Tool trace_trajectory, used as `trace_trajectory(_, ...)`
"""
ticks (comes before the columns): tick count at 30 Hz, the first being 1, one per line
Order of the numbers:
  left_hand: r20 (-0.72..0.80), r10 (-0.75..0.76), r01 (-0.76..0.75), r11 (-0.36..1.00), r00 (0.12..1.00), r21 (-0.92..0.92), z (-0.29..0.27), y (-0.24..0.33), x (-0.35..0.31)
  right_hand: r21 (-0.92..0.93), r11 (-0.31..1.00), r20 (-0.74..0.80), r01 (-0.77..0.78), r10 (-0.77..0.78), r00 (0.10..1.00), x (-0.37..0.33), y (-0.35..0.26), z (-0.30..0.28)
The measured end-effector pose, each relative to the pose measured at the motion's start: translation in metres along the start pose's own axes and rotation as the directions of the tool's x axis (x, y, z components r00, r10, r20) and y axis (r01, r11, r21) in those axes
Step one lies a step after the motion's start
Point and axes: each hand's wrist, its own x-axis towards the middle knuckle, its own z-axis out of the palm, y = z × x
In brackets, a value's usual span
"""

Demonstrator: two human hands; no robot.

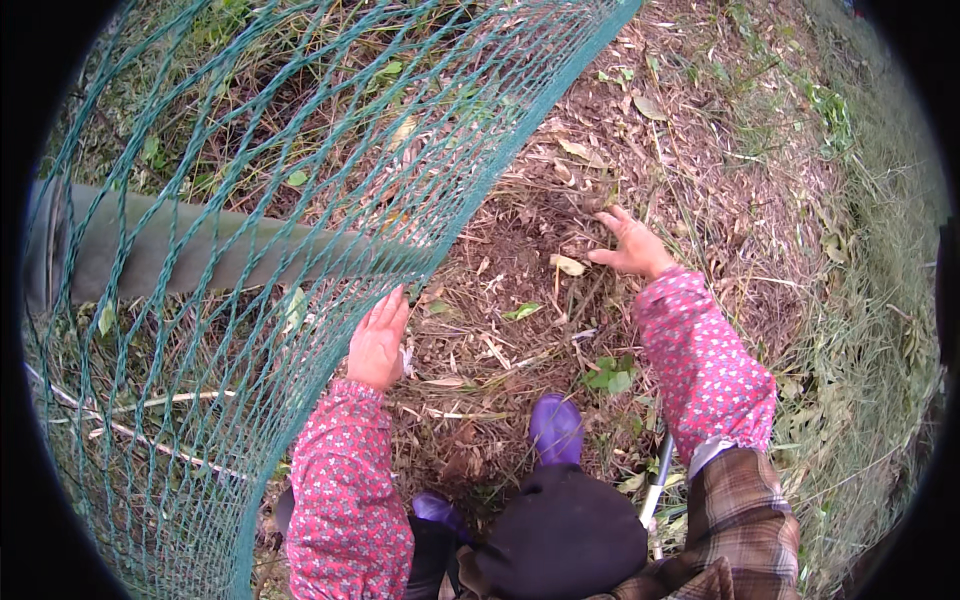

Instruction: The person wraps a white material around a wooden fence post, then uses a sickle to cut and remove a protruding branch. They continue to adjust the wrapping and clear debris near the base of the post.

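A green mesh net (330,190) spans the left side, its dense, thick edge running diagonally from the top middle to the lower left. My left hand (378,343) is beside that edge, fingers stretched out and lying together; whether it touches the mesh I cannot tell. Off to the right, my right hand (637,247) reaches low over the ground litter (520,230), its thumb and fingers apart. A pale yellowish leaf (567,265) lies by its thumb, and darker bare soil shows just left of its fingertips. Nothing held is visible in either hand.
Behind the net, a thick grey pole (200,245) extends in from the left. My purple boots (556,428) stand below the hands. A thin metal-and-white rod (656,488) lies beside my right sleeve. Cut grass (870,350) covers the right side; thin pale sticks (150,435) lie lower left.
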Motion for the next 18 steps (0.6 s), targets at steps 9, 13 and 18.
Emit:
trace_trajectory(9, 0.002, -0.01, 0.01, 1.0, 1.0, -0.009, 0.008, 0.0, 0.0, -0.117, 0.943, -0.577, 0.311, -0.319, 0.752, -0.01, -0.041, -0.038)
trace_trajectory(13, -0.017, 0.023, -0.023, 1.0, 1.0, 0.012, 0.009, -0.003, 0.001, 0.148, 0.777, 0.074, 0.611, -0.625, 0.777, -0.005, -0.146, 0.044)
trace_trajectory(18, -0.018, 0.039, -0.039, 0.999, 0.999, 0.021, 0.008, -0.003, 0.001, -0.047, 0.877, -0.031, 0.477, -0.479, 0.877, -0.023, -0.21, 0.146)
